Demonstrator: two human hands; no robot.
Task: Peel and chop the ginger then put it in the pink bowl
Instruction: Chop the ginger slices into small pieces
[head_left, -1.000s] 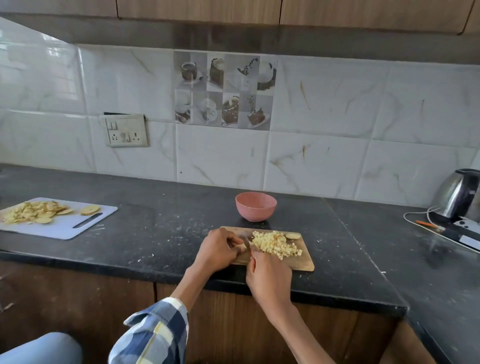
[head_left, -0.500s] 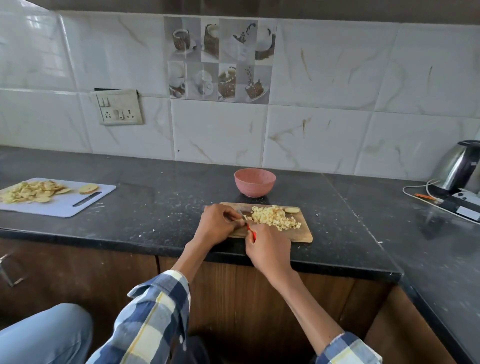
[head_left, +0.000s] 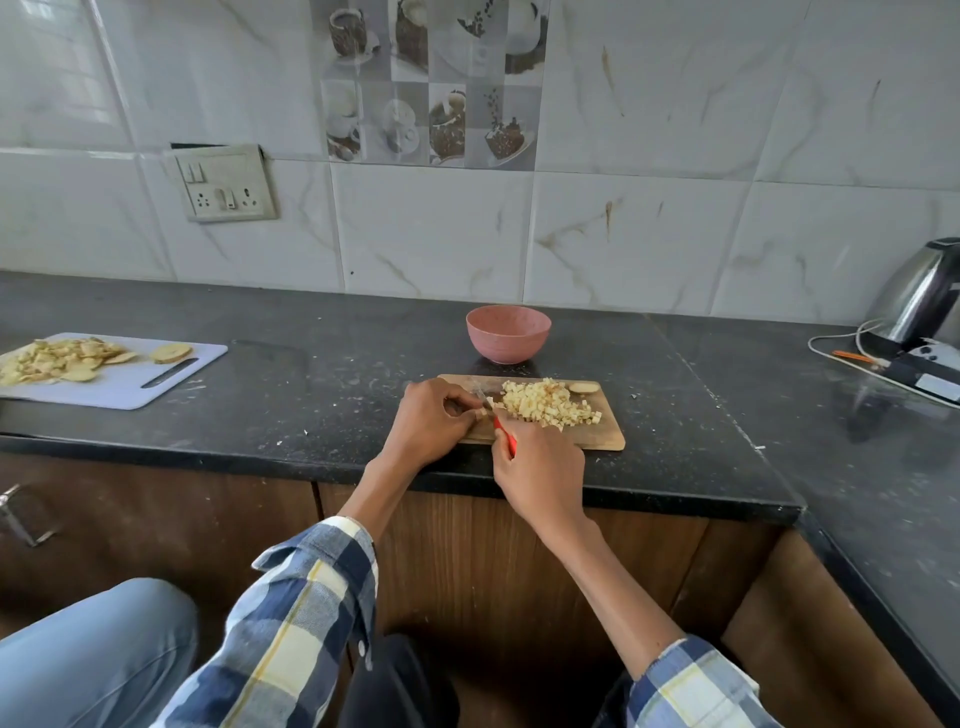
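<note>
You are chopping the last of the ginger on the wooden board (head_left: 597, 439), which is lying on the table (head_left: 311, 395) just in front of the pink bowl (head_left: 508, 332). Your left hand (head_left: 431, 421) is pinching a small ginger piece (head_left: 482, 413) with curled fingers (head_left: 460, 402) at the board's left end, while your right hand (head_left: 540, 467) is gripping the red-handled knife (head_left: 501, 426), blade touching that piece. The chopped ginger pile (head_left: 548, 404) is sitting mid-board, with one uncut slice (head_left: 583, 387) at its far right edge. Since the piece is tiny, you are best keeping fingertips tucked back, cutting in short downward strokes, and sweeping cubes toward the pile.
</note>
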